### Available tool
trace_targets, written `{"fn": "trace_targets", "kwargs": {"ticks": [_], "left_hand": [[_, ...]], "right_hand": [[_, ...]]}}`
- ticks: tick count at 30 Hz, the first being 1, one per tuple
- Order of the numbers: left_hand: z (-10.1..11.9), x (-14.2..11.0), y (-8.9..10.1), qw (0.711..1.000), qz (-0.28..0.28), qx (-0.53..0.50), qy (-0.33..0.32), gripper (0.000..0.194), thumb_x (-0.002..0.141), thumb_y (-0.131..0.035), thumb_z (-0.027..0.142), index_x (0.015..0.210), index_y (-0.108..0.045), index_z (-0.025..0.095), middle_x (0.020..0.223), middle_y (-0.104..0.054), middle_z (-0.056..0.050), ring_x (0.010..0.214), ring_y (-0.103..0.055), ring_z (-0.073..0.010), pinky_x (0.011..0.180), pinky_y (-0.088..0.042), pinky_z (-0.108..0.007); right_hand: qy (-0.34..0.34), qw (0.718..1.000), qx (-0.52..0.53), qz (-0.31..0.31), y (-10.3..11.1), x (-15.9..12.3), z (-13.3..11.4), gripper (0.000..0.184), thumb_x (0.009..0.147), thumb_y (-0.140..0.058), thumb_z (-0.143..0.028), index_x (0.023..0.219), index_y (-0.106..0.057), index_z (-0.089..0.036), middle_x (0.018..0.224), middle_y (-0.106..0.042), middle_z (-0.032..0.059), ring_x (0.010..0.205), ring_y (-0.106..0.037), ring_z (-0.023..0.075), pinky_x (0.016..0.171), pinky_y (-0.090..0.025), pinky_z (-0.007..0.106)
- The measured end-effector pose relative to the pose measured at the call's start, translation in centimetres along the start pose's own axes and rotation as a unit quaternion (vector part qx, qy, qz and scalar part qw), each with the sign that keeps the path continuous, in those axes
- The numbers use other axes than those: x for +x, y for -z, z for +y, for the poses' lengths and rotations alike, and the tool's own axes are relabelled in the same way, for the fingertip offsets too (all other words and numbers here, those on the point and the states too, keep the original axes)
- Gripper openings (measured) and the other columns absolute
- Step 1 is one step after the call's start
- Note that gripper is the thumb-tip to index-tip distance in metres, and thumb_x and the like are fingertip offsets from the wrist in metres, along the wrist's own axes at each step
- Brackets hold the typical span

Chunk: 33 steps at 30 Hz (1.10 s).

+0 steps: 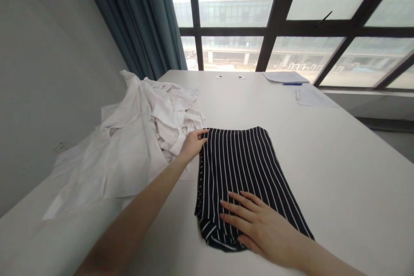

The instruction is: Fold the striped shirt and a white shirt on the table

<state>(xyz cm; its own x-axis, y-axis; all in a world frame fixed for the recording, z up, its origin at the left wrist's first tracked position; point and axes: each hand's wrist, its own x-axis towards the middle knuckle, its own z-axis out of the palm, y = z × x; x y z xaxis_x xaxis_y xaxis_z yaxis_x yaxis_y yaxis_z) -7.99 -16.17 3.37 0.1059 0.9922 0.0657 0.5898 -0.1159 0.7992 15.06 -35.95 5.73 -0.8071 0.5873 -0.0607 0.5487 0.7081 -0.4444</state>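
Head view, and there's the black striped cloth [242, 164], between the white fabric heap [136, 138] along the left edge of the desk [343, 172] and its right edge! The left hand [193, 143] pinches the cloth's far left corner; the right hand [255, 224] lies open on its near end. Papers [284, 76] sit at the desk's far right corner.

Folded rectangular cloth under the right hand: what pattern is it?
The folded cloth is black with white stripes, clearest in the head view.
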Motion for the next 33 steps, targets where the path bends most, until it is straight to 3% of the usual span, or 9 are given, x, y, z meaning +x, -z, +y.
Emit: {"fn": "trace_targets", "kwargs": {"ticks": [2,5,8,11,14,17,21,27,33], "left_hand": [[-0.1,0.1,0.2,1.0,0.002,0.009,-0.006,0.039,0.077,-0.059,0.003,0.114,-0.068,0.012,0.088,-0.07,-0.006,0.079,-0.067,-0.018,0.078,-0.056,-0.034],[0.6,-1.0,0.2,0.998,0.029,0.048,-0.037,0.043,0.075,-0.058,-0.001,0.115,-0.066,0.013,0.119,-0.06,-0.013,0.108,-0.061,-0.0243,0.099,-0.048,-0.043],[2.3,-3.9,-0.5,0.968,0.064,0.183,-0.161,0.047,0.081,-0.052,0.002,0.125,-0.059,0.016,0.14,-0.044,-0.014,0.131,-0.043,-0.031,0.111,-0.035,-0.052],[4.0,-8.2,-1.7,0.924,-0.028,0.249,-0.288,0.04,0.087,-0.046,0.005,0.124,-0.058,0.016,0.139,-0.047,-0.013,0.134,-0.04,-0.0287,0.112,-0.035,-0.049],[4.7,-12.0,-2.9,0.894,-0.147,0.251,-0.341,0.035,0.093,-0.05,0.021,0.128,-0.056,0.019,0.141,-0.049,-0.012,0.135,-0.041,-0.0275,0.113,-0.034,-0.049],[4.4,-14.1,-3.5,0.876,-0.215,0.247,-0.354,0.053,0.094,-0.052,0.043,0.143,-0.041,0.023,0.152,-0.038,-0.012,0.143,-0.029,-0.0317,0.115,-0.027,-0.056],[3.7,-14.4,-3.6,0.866,-0.24,0.253,-0.36,0.07,0.091,-0.046,0.062,0.15,-0.03,0.029,0.159,-0.025,-0.012,0.147,-0.017,-0.0359,0.113,-0.018,-0.065],[4.0,-14.2,-3.3,0.861,-0.264,0.248,-0.358,0.071,0.089,-0.039,0.071,0.15,-0.027,0.038,0.16,-0.02,-0.014,0.147,-0.014,-0.0388,0.109,-0.019,-0.069],[4.1,-14.2,-3.2,0.858,-0.278,0.24,-0.358,0.067,0.088,-0.043,0.07,0.148,-0.03,0.044,0.162,-0.014,-0.01,0.147,-0.011,-0.0397,0.109,-0.017,-0.071]], "right_hand": [[0.001,1.0,0.004,0.01,-0.3,0.0,0.0,0.05,0.1,-0.043,-0.033,0.149,-0.036,-0.031,0.156,-0.033,-0.002,0.146,-0.023,0.0224,0.119,-0.023,0.048],[-0.003,1.0,0.024,0.0,0.1,-0.1,-0.2,0.047,0.099,-0.044,-0.032,0.147,-0.041,-0.032,0.154,-0.036,-0.002,0.145,-0.024,0.0234,0.118,-0.023,0.05],[-0.019,0.998,0.068,0.0,1.3,-0.3,-0.3,0.039,0.1,-0.043,-0.031,0.138,-0.052,-0.029,0.15,-0.045,-0.0001,0.142,-0.032,0.0201,0.117,-0.029,0.044],[-0.079,0.991,0.066,0.087,2.3,-0.8,1.3,0.036,0.1,-0.04,-0.029,0.131,-0.057,-0.027,0.144,-0.052,0.0034,0.136,-0.042,0.0175,0.112,-0.039,0.038],[-0.153,0.968,-0.013,0.198,2.5,-1.1,4.8,0.037,0.099,-0.039,-0.029,0.132,-0.057,-0.026,0.142,-0.053,0.0065,0.135,-0.044,0.022,0.112,-0.039,0.047],[-0.189,0.949,-0.096,0.236,2.1,-0.9,9.0,0.042,0.097,-0.042,-0.03,0.138,-0.051,-0.025,0.145,-0.051,0.0087,0.139,-0.039,0.0257,0.111,-0.037,0.052],[-0.228,0.934,-0.179,0.209,1.4,0.3,12.7,0.049,0.096,-0.043,-0.036,0.144,-0.045,-0.025,0.152,-0.041,0.0086,0.144,-0.027,0.0271,0.112,-0.03,0.055],[-0.271,0.925,-0.205,0.169,2.3,2.7,14.9,0.05,0.099,-0.035,-0.042,0.146,-0.042,-0.026,0.156,-0.035,0.0057,0.144,-0.028,0.0282,0.113,-0.024,0.056],[-0.293,0.923,-0.192,0.159,3.8,4.4,16.7,0.051,0.1,-0.031,-0.047,0.147,-0.039,-0.031,0.155,-0.037,0.0039,0.142,-0.031,0.0301,0.111,-0.025,0.059]]}}
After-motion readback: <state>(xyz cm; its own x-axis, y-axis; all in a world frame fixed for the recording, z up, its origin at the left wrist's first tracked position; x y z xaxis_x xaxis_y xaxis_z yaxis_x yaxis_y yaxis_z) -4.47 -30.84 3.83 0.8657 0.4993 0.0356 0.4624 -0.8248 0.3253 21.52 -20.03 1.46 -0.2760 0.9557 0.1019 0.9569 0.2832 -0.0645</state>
